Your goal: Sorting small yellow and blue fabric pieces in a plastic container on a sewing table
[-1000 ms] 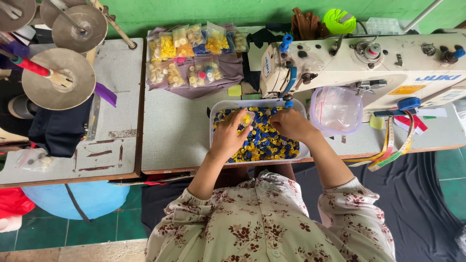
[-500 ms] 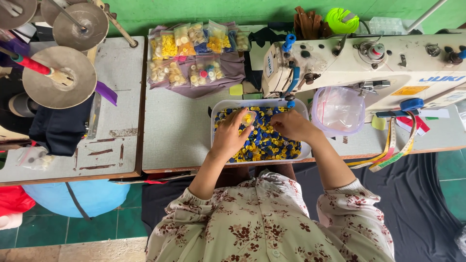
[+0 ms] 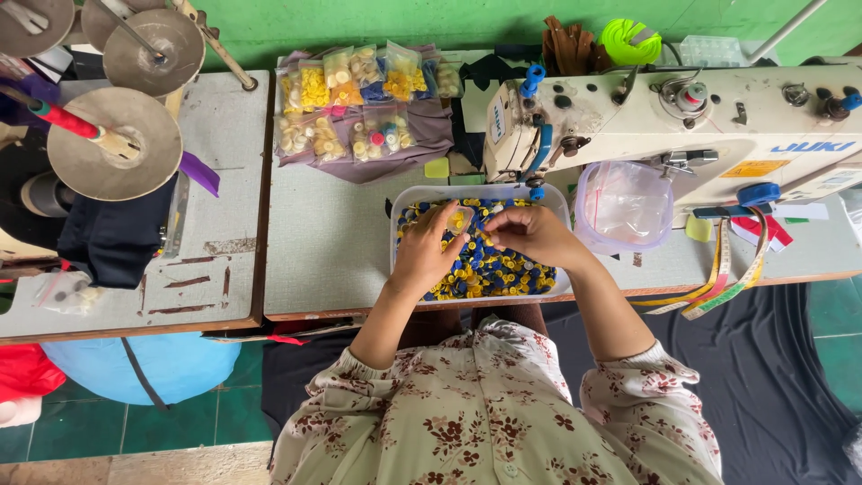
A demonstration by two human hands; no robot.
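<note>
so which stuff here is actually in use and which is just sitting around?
In use:
left hand
right hand
tray they work over
blue and yellow buttons filling it

Lying about:
bagged buttons
sewing machine
clear plastic bag
measuring tape
metal discs

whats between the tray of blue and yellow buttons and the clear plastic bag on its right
In the head view, only a narrow strip of bare grey table separates the tray from the clear plastic bag; nothing lies there.
</note>
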